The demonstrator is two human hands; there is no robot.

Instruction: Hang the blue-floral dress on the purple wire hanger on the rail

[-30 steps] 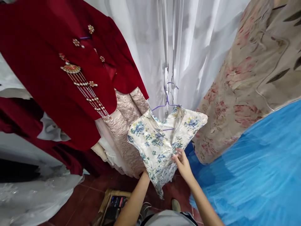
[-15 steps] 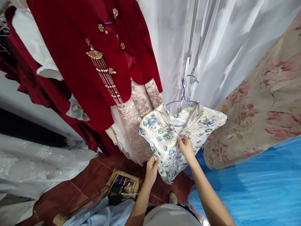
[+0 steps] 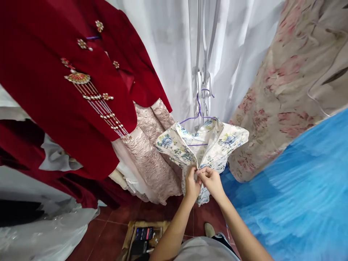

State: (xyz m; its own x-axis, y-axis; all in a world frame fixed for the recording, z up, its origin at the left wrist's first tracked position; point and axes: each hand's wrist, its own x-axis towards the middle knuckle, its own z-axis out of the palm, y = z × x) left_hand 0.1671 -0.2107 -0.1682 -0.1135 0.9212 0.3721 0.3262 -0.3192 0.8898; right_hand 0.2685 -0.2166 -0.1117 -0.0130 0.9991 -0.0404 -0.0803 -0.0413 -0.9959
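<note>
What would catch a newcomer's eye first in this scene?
Probably the deep red garment filling the upper left, with its gold fan brooch trailing pearl strands. Next, the bright blue tulle at lower right. In the centre, the left hand and right hand pinch the front of a blue-flowered cream dress on a purple hanger.
</note>
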